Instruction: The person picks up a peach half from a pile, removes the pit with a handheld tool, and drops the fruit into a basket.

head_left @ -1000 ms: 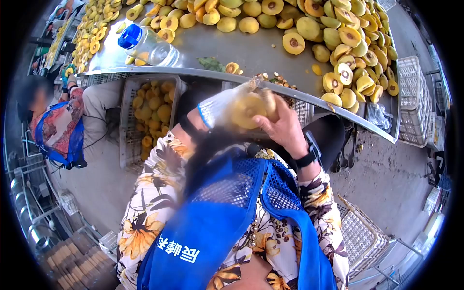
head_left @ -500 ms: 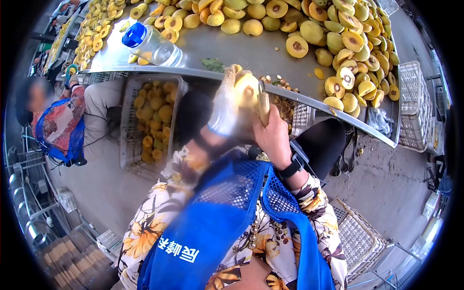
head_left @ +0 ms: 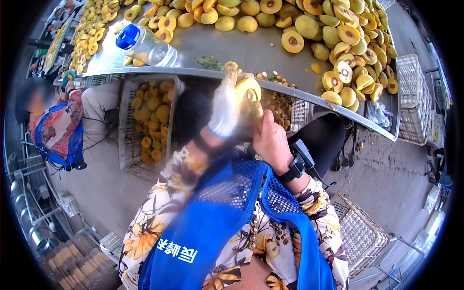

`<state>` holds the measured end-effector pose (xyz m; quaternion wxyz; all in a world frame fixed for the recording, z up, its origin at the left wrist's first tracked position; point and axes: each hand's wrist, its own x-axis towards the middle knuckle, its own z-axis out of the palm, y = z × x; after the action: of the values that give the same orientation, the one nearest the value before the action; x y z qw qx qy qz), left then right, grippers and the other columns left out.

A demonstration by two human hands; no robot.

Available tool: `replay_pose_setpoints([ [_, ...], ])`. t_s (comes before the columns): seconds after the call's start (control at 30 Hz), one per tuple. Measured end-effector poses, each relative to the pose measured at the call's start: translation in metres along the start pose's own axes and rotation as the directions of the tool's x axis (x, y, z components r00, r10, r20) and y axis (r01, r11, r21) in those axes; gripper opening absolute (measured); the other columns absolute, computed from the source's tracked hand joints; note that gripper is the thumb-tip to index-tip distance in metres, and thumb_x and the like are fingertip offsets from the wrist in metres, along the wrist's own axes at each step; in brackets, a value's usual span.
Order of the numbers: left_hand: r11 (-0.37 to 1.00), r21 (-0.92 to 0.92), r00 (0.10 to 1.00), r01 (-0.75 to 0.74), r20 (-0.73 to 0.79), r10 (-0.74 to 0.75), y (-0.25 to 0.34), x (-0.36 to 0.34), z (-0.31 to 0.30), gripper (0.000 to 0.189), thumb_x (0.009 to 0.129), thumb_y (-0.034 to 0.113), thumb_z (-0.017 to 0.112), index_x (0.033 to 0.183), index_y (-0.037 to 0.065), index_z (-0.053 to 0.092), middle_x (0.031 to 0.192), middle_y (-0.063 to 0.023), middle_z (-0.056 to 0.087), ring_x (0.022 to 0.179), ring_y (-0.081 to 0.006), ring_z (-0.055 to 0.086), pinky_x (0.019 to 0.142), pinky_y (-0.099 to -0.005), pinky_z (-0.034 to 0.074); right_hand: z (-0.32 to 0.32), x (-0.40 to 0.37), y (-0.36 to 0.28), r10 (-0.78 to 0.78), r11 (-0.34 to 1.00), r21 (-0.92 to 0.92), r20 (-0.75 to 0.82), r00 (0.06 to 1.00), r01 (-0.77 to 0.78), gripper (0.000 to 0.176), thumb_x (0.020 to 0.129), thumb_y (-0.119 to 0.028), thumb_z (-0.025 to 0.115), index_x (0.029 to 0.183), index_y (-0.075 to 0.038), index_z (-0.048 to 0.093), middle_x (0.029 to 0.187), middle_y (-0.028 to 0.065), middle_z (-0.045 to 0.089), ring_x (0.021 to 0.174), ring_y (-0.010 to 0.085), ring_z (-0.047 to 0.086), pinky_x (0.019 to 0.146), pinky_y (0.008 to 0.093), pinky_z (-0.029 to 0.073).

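My left hand, in a white glove with yellowed fingertips, holds a yellow halved fruit above the table's front edge. My bare right hand is closed round the handle of a small tool. The tool's tip meets the middle of the cut face; its exact shape is blurred. Below and behind the hands, a crate of pits shows partly under the table edge.
Halved fruits lie heaped on the metal table, with a blue-capped bottle. A crate of fruit stands left, beside a seated person. Stacked crates stand right, an empty crate lower right.
The tool has moved from the fruit's right edge onto its cut face, and my right hand has turned slightly. The view has shifted a little.
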<state>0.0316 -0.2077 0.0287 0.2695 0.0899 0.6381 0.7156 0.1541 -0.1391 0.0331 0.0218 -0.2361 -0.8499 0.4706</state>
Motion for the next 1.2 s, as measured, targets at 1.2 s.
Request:
replay_pose_setpoints([
  [1.2, 0.834, 0.316, 0.831, -0.452, 0.489, 0.265, -0.014, 0.014, -0.033, 0.023, 0.091, 0.017, 0.048, 0.106, 0.002, 0.058, 0.099, -0.007, 0.063, 0.088, -0.0152, 0.06, 0.075, -0.0275, 0.05, 0.034, 0.002, 0.017, 0.033, 0.925, 0.373, 0.126, 0.992, -0.078, 0.027, 0.081, -0.009, 0.052, 0.105, 0.004, 0.05, 0.079, 0.0079, 0.06, 0.07, 0.0155, 0.059, 0.062, 0.0277, 0.049],
])
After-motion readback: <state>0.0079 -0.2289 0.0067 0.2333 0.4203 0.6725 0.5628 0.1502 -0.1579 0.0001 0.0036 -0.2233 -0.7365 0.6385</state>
